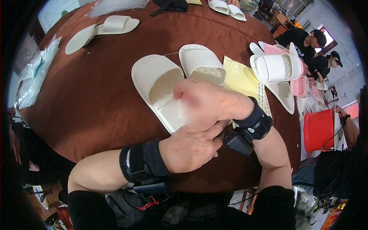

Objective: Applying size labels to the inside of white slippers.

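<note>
Two white slippers lie side by side on the brown-covered table, toes pointing away from me: the left slipper (157, 76) and the right slipper (201, 61). My right hand (207, 103) is over the rear of the right slipper, hiding its heel part. Its outline looks closed, though a blur covers its fingers. Just below it is my left hand (191, 147), beside the left slipper's heel end, fingers curled together and reaching under the right hand. Whatever either hand grips is hidden. A yellow sheet of small printed stickers (241, 78) lies beside my right wrist.
White and pink slippers (276, 69) are piled at the right table edge. Another white pair (115, 25) lies far left, near clear plastic bags (36, 76). A red bucket (319, 130) stands at the right. Other people (303, 42) work beyond the table.
</note>
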### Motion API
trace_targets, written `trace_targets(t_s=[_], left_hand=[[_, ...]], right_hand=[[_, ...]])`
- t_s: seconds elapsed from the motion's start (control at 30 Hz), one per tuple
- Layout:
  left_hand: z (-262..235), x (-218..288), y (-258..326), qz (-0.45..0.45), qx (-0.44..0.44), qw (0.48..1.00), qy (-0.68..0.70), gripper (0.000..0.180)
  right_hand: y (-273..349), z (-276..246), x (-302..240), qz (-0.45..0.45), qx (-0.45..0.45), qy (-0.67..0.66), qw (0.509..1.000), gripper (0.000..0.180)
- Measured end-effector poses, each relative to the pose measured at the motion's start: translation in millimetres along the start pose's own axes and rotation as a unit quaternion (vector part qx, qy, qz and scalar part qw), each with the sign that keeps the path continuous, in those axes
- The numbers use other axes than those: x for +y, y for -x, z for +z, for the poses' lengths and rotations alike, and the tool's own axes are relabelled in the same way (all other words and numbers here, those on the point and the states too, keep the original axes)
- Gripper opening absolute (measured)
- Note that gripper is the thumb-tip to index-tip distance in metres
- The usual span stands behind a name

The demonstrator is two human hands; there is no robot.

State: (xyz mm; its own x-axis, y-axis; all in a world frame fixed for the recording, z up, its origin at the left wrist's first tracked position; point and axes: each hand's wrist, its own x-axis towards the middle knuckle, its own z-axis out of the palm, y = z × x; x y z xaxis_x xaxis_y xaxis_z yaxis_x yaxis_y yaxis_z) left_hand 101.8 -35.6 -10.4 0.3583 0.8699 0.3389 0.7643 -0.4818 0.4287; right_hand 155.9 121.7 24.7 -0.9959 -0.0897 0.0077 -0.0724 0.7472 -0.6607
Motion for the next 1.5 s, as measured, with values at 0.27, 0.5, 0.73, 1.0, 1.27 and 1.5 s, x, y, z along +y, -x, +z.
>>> trace_targets(t_s=[0.27, 0.5, 0.73, 1.0, 1.27, 1.5], left_hand=[[4, -2, -1, 0.002, 0.006, 1.000, -0.028, 0.049], [-1, -1, -4, 0.005, -0.011, 1.000, 0.000, 0.037], [4, -3, -2, 0.010, 0.013, 1.000, -0.019, 0.034], [2, 0, -2, 0.010, -0.012, 1.000, -0.019, 0.035], [6, -3, -1, 0.012, 0.030, 0.999, -0.025, 0.031], [0, -1, -3, 0.002, 0.003, 1.000, -0.013, 0.030]], right_hand=[[0, -1, -1, 0.045, 0.007, -0.052, 0.998, 0.025], [0, 8, 2, -0.002, 0.079, 0.010, 0.997, 0.020], [-6, 11, 7, 0.003, 0.081, -0.073, 0.994, 0.021], [-4, 14, 3, 0.004, 0.104, 0.008, 0.995, 0.021], [-5, 6, -2, 0.021, 0.048, -0.054, 0.997, 0.017], [-7, 10, 6, -0.018, 0.079, -0.044, 0.996, 0.015]])
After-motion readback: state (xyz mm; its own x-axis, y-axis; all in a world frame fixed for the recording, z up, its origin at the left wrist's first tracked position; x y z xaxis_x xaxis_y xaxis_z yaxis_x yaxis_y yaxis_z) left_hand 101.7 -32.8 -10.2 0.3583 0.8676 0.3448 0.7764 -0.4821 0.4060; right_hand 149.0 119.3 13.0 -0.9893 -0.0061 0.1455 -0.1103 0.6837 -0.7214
